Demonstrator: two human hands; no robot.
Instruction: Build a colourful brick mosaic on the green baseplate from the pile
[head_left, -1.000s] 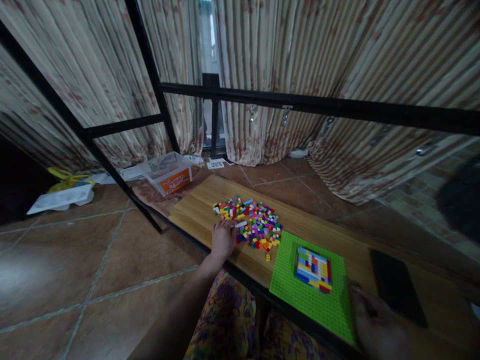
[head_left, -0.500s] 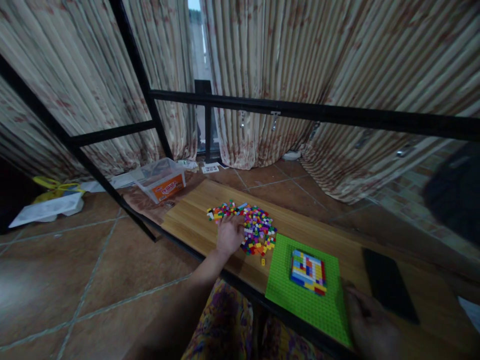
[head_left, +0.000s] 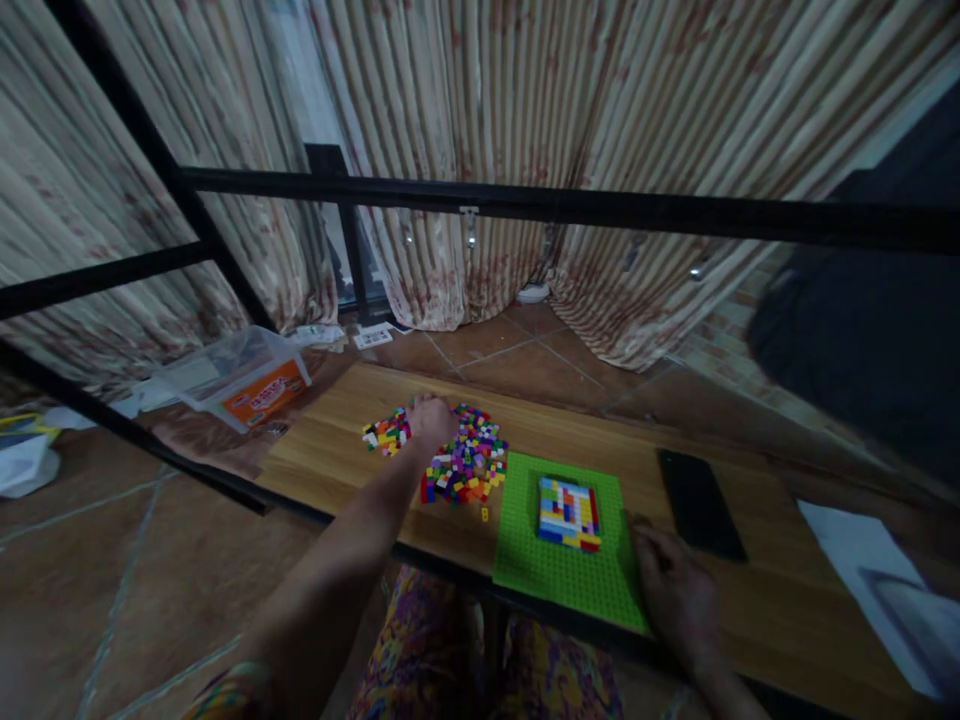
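My left hand (head_left: 433,418) reaches over the far side of a heap of small mixed-colour toy bricks (head_left: 469,458), its fingers bent down and bunched together. What lies between those fingertips is hidden. Right of the heap is a green studded baseplate (head_left: 566,582), carrying a low, roughly square build of coloured bricks (head_left: 570,514). At the baseplate's right edge rests my right hand (head_left: 675,585), fingers curled in and thumb against them; I cannot make out anything inside. One loose yellow brick (head_left: 485,514) lies between the heap and the baseplate.
A black phone-like slab (head_left: 701,503) lies right of the baseplate on the wooden tabletop (head_left: 330,445). Farther right is a white sheet (head_left: 862,570). A clear plastic box (head_left: 247,385) with an orange label stands beyond the left end. Black metal bars (head_left: 525,202) cross before the curtains.
The view has turned right, so everything appears farther left. My left hand has moved from the heap's near left side to its far side. My right hand stays beside the baseplate.
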